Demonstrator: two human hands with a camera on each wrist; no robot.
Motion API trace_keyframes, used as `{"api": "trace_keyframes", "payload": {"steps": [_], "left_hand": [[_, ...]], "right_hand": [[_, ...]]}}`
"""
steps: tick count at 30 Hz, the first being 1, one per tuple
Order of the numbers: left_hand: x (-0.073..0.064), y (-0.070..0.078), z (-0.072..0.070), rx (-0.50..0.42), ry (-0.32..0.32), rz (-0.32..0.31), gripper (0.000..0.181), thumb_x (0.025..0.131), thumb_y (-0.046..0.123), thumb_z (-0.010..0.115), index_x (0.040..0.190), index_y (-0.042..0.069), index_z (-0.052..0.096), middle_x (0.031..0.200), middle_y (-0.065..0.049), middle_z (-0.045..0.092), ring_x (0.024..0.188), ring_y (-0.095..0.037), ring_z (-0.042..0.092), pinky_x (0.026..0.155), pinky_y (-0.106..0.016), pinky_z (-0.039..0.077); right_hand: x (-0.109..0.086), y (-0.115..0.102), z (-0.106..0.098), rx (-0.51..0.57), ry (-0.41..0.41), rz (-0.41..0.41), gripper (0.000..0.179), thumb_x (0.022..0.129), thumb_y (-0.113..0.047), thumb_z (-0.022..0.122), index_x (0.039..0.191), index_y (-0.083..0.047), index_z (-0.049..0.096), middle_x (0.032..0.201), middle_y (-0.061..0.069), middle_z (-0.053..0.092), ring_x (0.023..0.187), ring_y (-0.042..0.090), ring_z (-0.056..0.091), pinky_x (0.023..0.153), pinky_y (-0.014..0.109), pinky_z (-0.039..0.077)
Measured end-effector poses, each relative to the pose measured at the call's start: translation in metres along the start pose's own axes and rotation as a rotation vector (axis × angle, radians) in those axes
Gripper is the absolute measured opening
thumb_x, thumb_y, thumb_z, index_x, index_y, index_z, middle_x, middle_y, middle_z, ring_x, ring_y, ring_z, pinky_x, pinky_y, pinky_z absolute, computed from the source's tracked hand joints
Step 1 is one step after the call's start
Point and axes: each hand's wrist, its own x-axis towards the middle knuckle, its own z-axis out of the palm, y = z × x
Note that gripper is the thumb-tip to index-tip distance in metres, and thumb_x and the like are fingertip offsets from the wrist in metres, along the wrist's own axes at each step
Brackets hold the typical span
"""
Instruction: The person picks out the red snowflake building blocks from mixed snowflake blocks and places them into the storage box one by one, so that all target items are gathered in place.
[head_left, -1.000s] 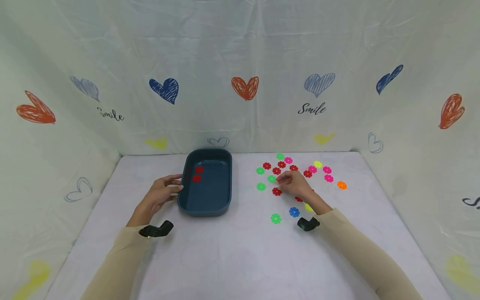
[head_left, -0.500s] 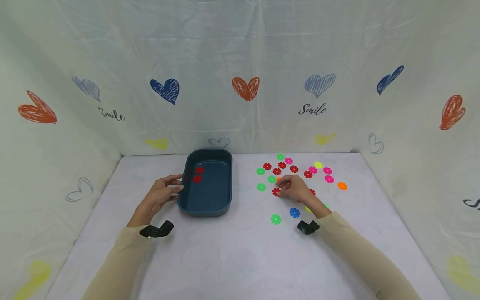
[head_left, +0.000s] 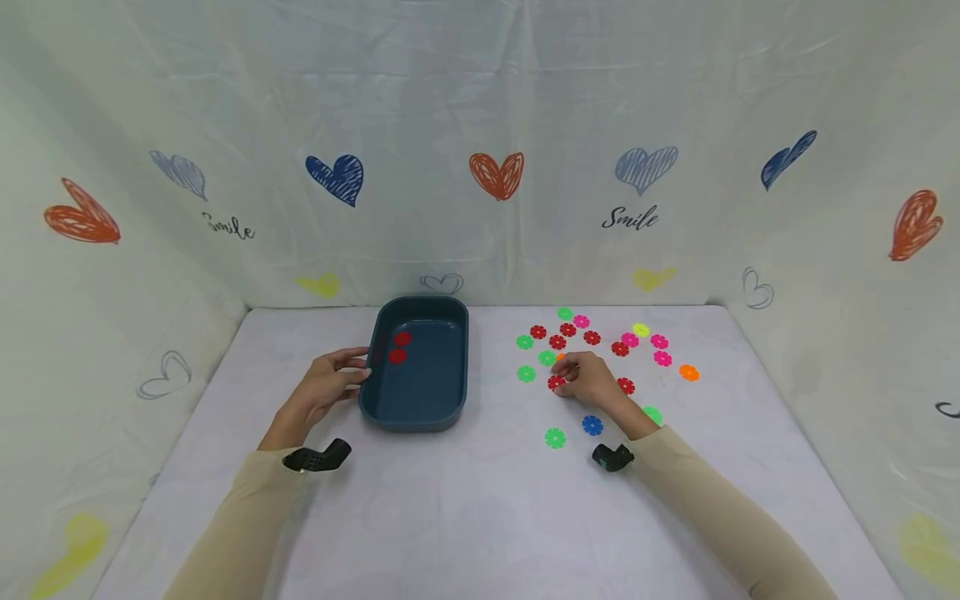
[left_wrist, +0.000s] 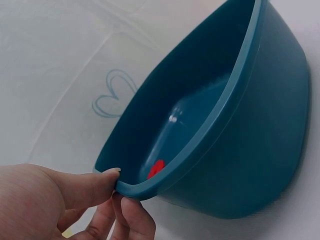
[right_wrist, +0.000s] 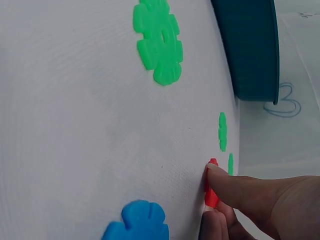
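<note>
My left hand (head_left: 324, 387) holds the left side of a dark blue plastic tub (head_left: 415, 421), thumb on the rim and fingers curled under it outside, as the left wrist view shows. Two red notched discs (head_left: 400, 348) lie in the tub. My right hand (head_left: 588, 382) pinches another red notched disc (right_wrist: 212, 185) between thumb and fingers, close over the table. Beside it in the right wrist view are a blue notched disc (right_wrist: 137, 222) and a large green one (right_wrist: 159, 42). An orange disc peeks out behind the right fingers in the head view.
Several notched discs are scattered on the right of the white table (head_left: 465, 517), among them a pink one (head_left: 662, 358), a yellow one (head_left: 641, 330) and an orange one (head_left: 688, 372). A pale curtain (head_left: 390, 233) printed with hearts stands behind the table.
My right hand has lowered slightly toward the red disc, its fingertips now on it, and an orange disc behind them has come into sight. The left hand and tub stay put.
</note>
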Motion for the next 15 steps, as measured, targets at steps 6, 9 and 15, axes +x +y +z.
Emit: {"api": "trace_keyframes", "payload": {"steps": [6, 9, 15], "left_hand": [[0.0002, 0.0004, 0.0002, -0.003, 0.007, -0.001, 0.057, 0.106, 0.002, 0.060, 0.160, 0.002, 0.043, 0.146, -0.024, 0.048, 0.104, -0.020, 0.059, 0.078, -0.022, 0.056], [-0.0003, 0.0003, 0.0002, -0.004, 0.004, 0.000, 0.057, 0.106, 0.003, 0.060, 0.160, 0.002, 0.043, 0.146, -0.024, 0.049, 0.104, -0.020, 0.059, 0.078, -0.022, 0.056], [-0.0001, -0.0008, 0.0004, -0.003, 0.004, 0.003, 0.057, 0.106, 0.003, 0.060, 0.160, 0.002, 0.043, 0.146, -0.024, 0.049, 0.104, -0.020, 0.059, 0.078, -0.023, 0.056]], "right_hand": [[0.0012, 0.0017, 0.0001, -0.013, -0.001, -0.017, 0.026, 0.086, 0.002, 0.085, 0.111, 0.002, 0.076, 0.095, 0.010, 0.069, 0.089, 0.025, 0.063, 0.078, 0.031, 0.056], [0.0005, 0.0016, -0.0003, -0.020, 0.008, -0.025, 0.026, 0.086, 0.002, 0.084, 0.111, 0.002, 0.076, 0.094, 0.010, 0.069, 0.088, 0.024, 0.063, 0.078, 0.031, 0.056], [-0.0019, 0.0007, -0.0028, -0.010, 0.026, -0.046, 0.022, 0.086, 0.007, 0.082, 0.107, 0.003, 0.076, 0.093, 0.011, 0.070, 0.086, 0.024, 0.064, 0.080, 0.034, 0.057]]}}
